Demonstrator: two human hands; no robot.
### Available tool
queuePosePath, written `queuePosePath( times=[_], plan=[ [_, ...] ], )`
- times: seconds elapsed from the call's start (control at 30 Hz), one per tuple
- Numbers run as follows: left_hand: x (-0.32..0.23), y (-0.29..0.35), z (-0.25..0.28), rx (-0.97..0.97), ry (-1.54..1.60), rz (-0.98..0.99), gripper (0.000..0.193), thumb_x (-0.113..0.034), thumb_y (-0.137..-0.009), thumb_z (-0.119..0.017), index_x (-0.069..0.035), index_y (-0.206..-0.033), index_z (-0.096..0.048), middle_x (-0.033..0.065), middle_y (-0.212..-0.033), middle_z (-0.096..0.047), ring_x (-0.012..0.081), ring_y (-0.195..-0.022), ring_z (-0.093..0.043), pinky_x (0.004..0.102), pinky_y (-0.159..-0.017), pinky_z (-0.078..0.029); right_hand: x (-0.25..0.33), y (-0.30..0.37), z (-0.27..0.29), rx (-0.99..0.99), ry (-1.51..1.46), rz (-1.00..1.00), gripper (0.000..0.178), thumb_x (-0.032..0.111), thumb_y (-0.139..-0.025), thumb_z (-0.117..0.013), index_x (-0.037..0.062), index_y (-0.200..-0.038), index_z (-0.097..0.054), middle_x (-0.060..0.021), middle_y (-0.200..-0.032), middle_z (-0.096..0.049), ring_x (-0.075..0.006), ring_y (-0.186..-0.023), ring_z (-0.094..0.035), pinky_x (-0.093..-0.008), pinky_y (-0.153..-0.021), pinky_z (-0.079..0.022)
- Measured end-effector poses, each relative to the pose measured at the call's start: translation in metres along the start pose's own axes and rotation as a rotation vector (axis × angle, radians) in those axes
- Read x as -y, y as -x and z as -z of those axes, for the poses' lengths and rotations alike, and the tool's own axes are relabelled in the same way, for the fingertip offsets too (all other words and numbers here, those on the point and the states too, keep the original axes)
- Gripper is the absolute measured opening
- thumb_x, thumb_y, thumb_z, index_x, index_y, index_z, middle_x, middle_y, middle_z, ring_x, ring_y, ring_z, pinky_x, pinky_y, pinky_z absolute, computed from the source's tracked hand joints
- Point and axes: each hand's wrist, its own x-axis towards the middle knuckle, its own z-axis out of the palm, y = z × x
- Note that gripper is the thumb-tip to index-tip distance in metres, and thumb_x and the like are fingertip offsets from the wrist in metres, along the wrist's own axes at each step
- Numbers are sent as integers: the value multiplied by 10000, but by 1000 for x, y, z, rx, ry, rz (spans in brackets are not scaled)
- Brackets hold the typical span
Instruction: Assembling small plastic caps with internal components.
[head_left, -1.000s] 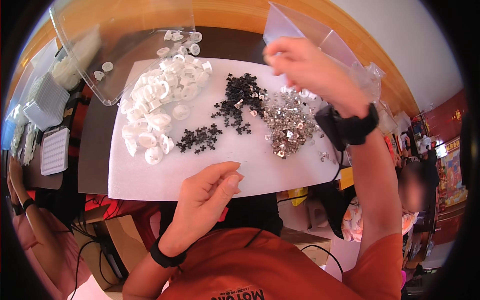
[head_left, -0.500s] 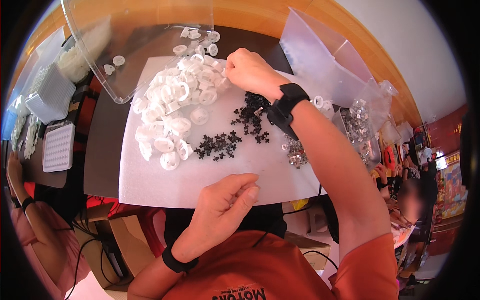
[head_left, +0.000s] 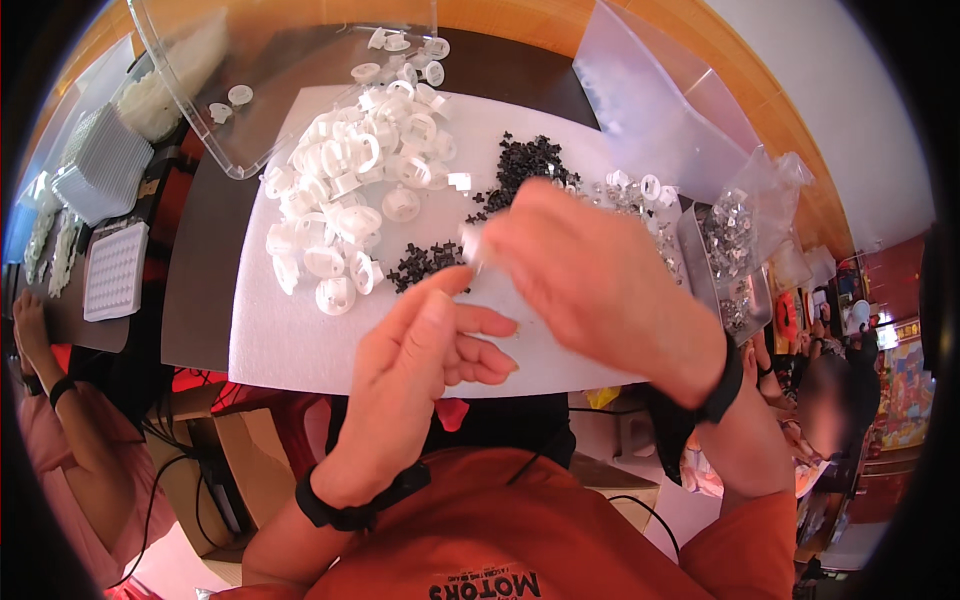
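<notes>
My right hand [head_left: 590, 285] hovers over the middle of the white foam sheet [head_left: 300, 340] and pinches a small white plastic part [head_left: 470, 240] at its fingertips. My left hand [head_left: 430, 345] is raised just below it, thumb and forefinger together and pointing up at that part; whether they pinch anything is hidden. Behind the hands lie a heap of white round plastic parts [head_left: 350, 190], two small heaps of black parts [head_left: 525, 165] [head_left: 425, 262] and a scatter of shiny metal parts [head_left: 640, 195].
A metal tray [head_left: 700, 265] of metal parts and clear plastic bags [head_left: 650, 110] sit at the right. A clear plastic box [head_left: 200, 90] is tipped at the back left. A white grid tray [head_left: 115, 270] and another person's arm [head_left: 45, 370] are at the left.
My right hand has come back from the white heap toward me, now holding a white part. My left hand has risen up to meet it.
</notes>
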Motion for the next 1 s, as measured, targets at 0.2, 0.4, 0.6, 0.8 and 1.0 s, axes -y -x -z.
queuePosePath(
  times=[0.2, 0.4, 0.6, 0.8, 1.0],
  plan=[
    [7, -2, 3, 41, 127, -3, 384, -212, -1000, -422, 39, -1287, -468, 119, -1011, -622, 152, -782, -611, 272, -716, -511, 24, 36, -9, -85, -2, 116, 229, 119, -766, -601, 71, -987, -570, -57, -847, -523, -217, -681, -592, -313, -535, -496],
    [13, 1, 3, 73, 118, -41, 343, -99, -954, -452, 48, -1260, -500, 129, -1060, -626, 154, -833, -618, 282, -762, -513, 20, 61, -11, -175, -416, -209, 195, 53, -822, -617, 33, -1010, -569, -94, -813, -542, -220, -650, -575, -299, -557, -472],
    [10, 3, 5, 76, 126, 13, 373, -20, -893, -473, 51, -1258, -502, 134, -1099, -619, 167, -881, -626, 306, -806, -512, 14, 67, -5, -120, -799, -559, 71, 58, -869, -580, -7, -898, -578, -119, -748, -562, -234, -611, -546, -314, -552, -432],
    [24, 9, -6, 84, -150, -104, 367, 31, -919, -466, 39, -1286, -482, 100, -1133, -581, 123, -943, -596, 260, -870, -490, 26, 70, -32, -50, -904, -544, 122, 111, -874, -587, -7, -865, -558, -157, -728, -557, -298, -621, -559, -364, -556, -434],
    [19, 9, 2, 149, -293, -75, 321, -87, -948, -523, 22, -1250, -516, 100, -1110, -582, 118, -880, -596, 231, -822, -497, 16, 71, -29, 31, -761, -343, 136, 117, -856, -606, -6, -872, -551, -154, -730, -563, -308, -634, -567, -373, -565, -442]
  ],
)
